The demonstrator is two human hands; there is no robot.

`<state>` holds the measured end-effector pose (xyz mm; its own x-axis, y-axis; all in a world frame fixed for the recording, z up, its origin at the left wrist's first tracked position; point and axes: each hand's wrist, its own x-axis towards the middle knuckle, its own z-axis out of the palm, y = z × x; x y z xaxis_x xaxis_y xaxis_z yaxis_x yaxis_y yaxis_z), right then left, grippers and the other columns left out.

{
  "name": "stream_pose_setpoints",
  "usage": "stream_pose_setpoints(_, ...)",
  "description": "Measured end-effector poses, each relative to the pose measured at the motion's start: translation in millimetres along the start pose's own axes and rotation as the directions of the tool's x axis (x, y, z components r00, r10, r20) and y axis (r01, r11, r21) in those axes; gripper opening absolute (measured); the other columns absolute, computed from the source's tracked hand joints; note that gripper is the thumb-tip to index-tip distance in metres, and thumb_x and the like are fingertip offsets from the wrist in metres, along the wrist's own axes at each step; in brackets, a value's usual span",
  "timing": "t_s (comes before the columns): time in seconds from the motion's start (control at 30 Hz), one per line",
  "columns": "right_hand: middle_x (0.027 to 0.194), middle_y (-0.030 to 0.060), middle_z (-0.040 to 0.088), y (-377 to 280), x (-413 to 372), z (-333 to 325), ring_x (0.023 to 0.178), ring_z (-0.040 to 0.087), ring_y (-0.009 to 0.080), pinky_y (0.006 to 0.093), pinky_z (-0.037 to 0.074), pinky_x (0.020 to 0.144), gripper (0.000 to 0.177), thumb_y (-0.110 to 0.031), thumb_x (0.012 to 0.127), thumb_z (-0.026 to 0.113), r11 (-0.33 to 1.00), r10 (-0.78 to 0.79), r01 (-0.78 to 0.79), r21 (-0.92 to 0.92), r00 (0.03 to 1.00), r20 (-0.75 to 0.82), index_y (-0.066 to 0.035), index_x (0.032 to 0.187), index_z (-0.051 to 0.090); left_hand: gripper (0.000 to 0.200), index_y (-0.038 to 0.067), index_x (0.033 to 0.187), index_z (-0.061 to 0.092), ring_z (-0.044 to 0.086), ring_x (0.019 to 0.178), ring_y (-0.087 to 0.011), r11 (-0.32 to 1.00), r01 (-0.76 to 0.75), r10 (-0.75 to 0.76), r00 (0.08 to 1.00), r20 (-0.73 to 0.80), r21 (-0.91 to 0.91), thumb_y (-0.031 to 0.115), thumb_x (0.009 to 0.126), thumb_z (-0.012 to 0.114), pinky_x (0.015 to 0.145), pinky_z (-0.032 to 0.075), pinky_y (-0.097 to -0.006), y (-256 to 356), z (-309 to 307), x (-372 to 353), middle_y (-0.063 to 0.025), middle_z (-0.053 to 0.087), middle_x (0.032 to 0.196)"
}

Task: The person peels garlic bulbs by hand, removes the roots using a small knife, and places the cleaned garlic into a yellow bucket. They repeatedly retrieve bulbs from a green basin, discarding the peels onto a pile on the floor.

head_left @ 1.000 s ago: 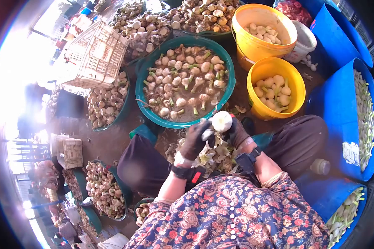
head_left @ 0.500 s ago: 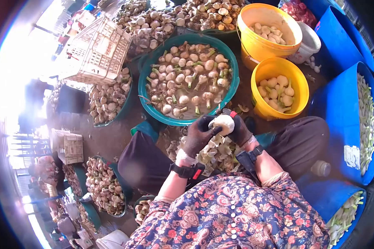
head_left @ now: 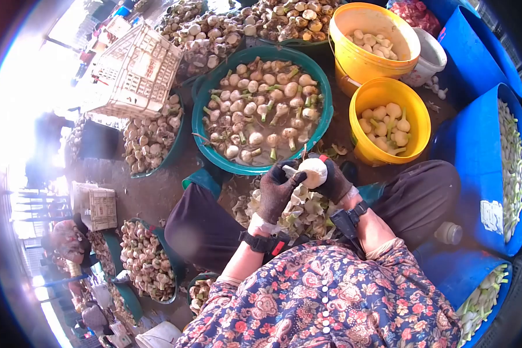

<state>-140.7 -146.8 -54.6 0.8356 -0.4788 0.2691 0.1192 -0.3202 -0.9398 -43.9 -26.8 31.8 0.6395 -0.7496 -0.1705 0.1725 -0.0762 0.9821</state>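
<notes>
Around the two hands there were many vessels. Just beyond them stood a wide green basin (head_left: 255, 169), in which garlic bulbs with cut stems (head_left: 255, 107) lay in brownish water. To its right was a yellow bucket (head_left: 414, 104) with pale bulbs inside, and behind this one a bigger yellow bucket (head_left: 345, 65). A blue drum (head_left: 475, 159) closed the right side. Farther to the left, a white crate (head_left: 136, 72) stood above other heaped garlic.

The near rim of the basin was the closest hard edge to the fingers, and the two bent knees (head_left: 200, 226) limited the space at both sides. Between the knees, below the hands, was a pile of dry skins (head_left: 304, 213). A patch of brown floor (head_left: 139, 200) showed to the left, beyond the left knee.

A white garlic bulb (head_left: 314, 173) was held between both gloved hands, in front of the basin. The right hand (head_left: 332, 178) had its grip closed on the bulb's right side; the left hand (head_left: 277, 190) had a narrow grip at its pale neck, with the thumb against the bulb.

Half a second before, the left thumb lay more across the bulb's front, and less of the neck could be seen. The vessels stayed in the same arrangement.
</notes>
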Motion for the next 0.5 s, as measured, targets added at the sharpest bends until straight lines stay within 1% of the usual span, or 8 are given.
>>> stream_pose_setpoints(0.03,0.076,0.0071,0.06,-3.9,1.4,-0.6,0.072,0.059,0.0198,0.0307,0.047,0.065,0.018,-0.004,0.068,0.067,1.0,0.015,-0.015,0.008,1.0,0.008,-0.004,0.084,0.06,0.016,0.0,0.085,0.063,0.054,0.07,-0.0054,1.0,0.006,-0.006,1.0,0.011,0.006,0.011,0.078,0.073,0.064,0.045,-0.0214,-3.0,-1.0,0.6,0.0008,0.063,0.077)
stream_pose_setpoints(0.13,0.077,0.0083,0.062,0.9,1.4,-2.4,0.072,0.06,0.0217,0.0311,0.047,0.064,0.016,-0.005,0.068,0.066,0.995,-0.025,0.032,-0.091,0.997,0.078,-0.004,0.083,0.06,0.016,0.0,0.087,0.064,0.054,0.068,-0.0055,0.997,0.038,-0.039,0.999,0.023,0.06,0.011,0.078,0.072,0.062,0.045,-0.0213,-9.9,-6.0,0.9,0.0003,0.063,0.077)
stream_pose_setpoints(0.2,0.078,0.0094,0.062,-3.7,1.8,-1.6,0.072,0.06,0.0233,0.0317,0.047,0.064,0.016,-0.006,0.068,0.066,0.999,0.011,-0.01,-0.039,0.999,0.031,-0.004,0.083,0.06,0.017,0.0,0.088,0.064,0.055,0.067,-0.0059,0.988,0.073,-0.074,0.997,0.0,0.138,0.012,0.079,0.071,0.061,0.045,-0.0214,-6.7,-7.6,-1.9,-0.0005,0.064,0.078)
stream_pose_setpoints(0.23,0.078,0.0099,0.062,-5.9,1.8,-1.7,0.073,0.06,0.0241,0.032,0.047,0.064,0.016,-0.006,0.068,0.066,0.999,0.032,-0.032,-0.013,0.999,0.006,-0.005,0.082,0.06,0.017,0.0,0.089,0.064,0.055,0.066,-0.006,0.989,0.108,-0.109,0.994,0.003,0.106,0.012,0.08,0.071,0.06,0.045,-0.0215,-7.3,-8.8,-2.0,-0.0008,0.064,0.079)
stream_pose_setpoints(0.3,0.082,0.011,0.063,-8.4,0.6,-5.4,0.077,0.061,0.0258,0.0334,0.048,0.068,0.021,-0.01,0.068,0.068,0.991,0.02,-0.01,-0.131,0.997,0.076,-0.005,0.088,0.061,0.016,-0.001,0.089,0.064,0.055,0.066,-0.0062,0.983,0.178,-0.178,0.984,0.015,0.042,0.012,0.081,0.069,0.059,0.045,-0.0218,-10.8,-11.3,-1.4,-0.0015,0.063,0.079)
stream_pose_setpoints(0.33,0.084,0.0115,0.063,-9.7,-0.3,-7.1,0.079,0.062,0.0267,0.0341,0.049,0.07,0.024,-0.012,0.068,0.07,0.982,0.017,0.004,-0.188,0.994,0.111,-0.005,0.09,0.062,0.017,-0.001,0.089,0.063,0.055,0.065,-0.0062,0.985,0.156,-0.16,0.986,0.054,0.071,0.014,0.082,0.068,0.058,0.046,-0.0217,-12.6,-13.2,-0.6,-0.0016,0.063,0.078)
stream_pose_setpoints(0.43,0.087,0.0119,0.064,-25.6,0.0,-8.4,0.082,0.062,0.0277,0.0356,0.049,0.073,0.022,-0.009,0.069,0.066,0.974,0.018,0.023,-0.227,0.983,0.18,-0.006,0.09,0.062,0.02,-0.001,0.09,0.063,0.055,0.064,-0.0067,0.983,0.078,-0.104,0.982,0.156,0.169,0.018,0.085,0.065,0.058,0.046,-0.0219,-15.7,-18.8,1.1,-0.0016,0.063,0.078)
stream_pose_setpoints(0.5,0.088,0.0119,0.064,-13.7,-3.5,-9.0,0.084,0.061,0.0284,0.0366,0.048,0.074,0.02,-0.008,0.07,0.063,0.931,-0.05,0.121,-0.343,0.977,0.208,-0.007,0.09,0.062,0.018,-0.001,0.091,0.062,0.055,0.065,-0.0073,0.967,0.014,-0.069,0.975,0.209,0.253,0.017,0.086,0.063,0.058,0.046,-0.0223,-6.5,-17.0,-2.1,-0.0015,0.062,0.077)
